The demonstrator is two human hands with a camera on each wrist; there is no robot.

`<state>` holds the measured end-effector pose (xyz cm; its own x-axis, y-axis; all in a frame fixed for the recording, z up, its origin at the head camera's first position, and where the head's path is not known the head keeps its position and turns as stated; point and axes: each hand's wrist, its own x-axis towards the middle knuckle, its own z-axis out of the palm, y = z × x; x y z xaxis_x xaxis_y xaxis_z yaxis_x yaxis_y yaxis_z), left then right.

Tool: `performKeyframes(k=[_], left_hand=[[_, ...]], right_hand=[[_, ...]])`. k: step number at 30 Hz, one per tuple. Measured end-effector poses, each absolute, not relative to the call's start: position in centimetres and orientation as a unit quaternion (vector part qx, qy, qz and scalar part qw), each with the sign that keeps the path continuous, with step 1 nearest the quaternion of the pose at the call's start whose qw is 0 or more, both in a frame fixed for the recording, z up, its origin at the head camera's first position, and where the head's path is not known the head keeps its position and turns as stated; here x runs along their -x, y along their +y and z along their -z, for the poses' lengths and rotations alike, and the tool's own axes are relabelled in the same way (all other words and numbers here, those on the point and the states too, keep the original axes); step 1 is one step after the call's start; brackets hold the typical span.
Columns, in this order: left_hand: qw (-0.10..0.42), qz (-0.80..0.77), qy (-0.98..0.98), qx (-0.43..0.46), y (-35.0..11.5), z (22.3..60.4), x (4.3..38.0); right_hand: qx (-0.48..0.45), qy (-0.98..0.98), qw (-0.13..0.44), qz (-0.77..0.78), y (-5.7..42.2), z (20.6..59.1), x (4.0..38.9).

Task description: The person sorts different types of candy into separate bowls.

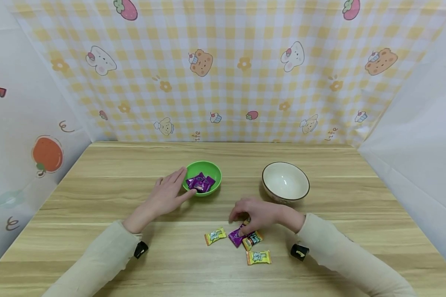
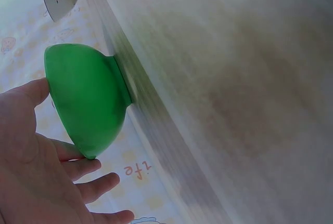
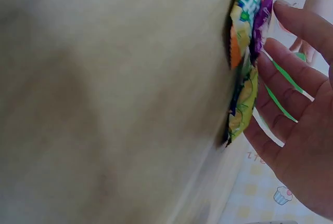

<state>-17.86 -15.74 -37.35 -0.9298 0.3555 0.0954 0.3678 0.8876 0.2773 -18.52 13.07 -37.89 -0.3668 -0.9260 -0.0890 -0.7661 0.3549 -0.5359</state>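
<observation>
My left hand (image 1: 166, 194) rests at the left side of a green bowl (image 1: 216, 186), its thumb and fingertips touching the rim. Several purple-wrapped candies (image 1: 200, 183) lie inside the bowl. In the left wrist view, the green bowl (image 2: 86, 94) stands between thumb and index finger, the other fingers spread. My right hand (image 1: 260, 213) hovers low over a small pile of wrapped candies, thumb and index finger apart right at a purple candy (image 1: 235, 238). A yellow-and-green candy (image 1: 252, 240) with orange ends lies against it. In the right wrist view, the purple candy (image 3: 263, 18) is near the thumb tip.
A white bowl (image 1: 285, 181) with a dark rim stands behind the right hand. One yellow candy (image 1: 215, 236) lies left of the pile and another yellow candy (image 1: 259, 257) in front of it. The wooden table (image 1: 141, 161) ends at a checked cloth (image 1: 226, 95).
</observation>
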Motion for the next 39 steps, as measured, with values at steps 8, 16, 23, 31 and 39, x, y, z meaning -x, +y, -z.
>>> performKeyframes(k=[8,16,23,31,39], left_hand=[[0.02,0.149,-0.971,0.188,-15.8,37.3,17.8],[0.02,0.148,-0.971,0.188,-15.7,37.3,17.8],[0.018,0.148,-0.971,0.186,-15.7,37.2,17.7],[0.016,0.152,-0.971,0.185,-15.6,37.0,17.6],[0.015,0.149,-0.971,0.185,-15.7,37.1,17.7]], right_hand=[[0.512,0.808,0.218,0.195,13.4,37.7,18.1],[0.523,0.811,0.201,0.166,13.8,37.7,17.8],[0.527,0.813,0.183,0.166,13.8,37.6,17.4],[0.526,0.816,0.176,0.162,13.8,37.6,17.3],[0.526,0.811,0.188,0.174,13.8,37.8,17.5]])
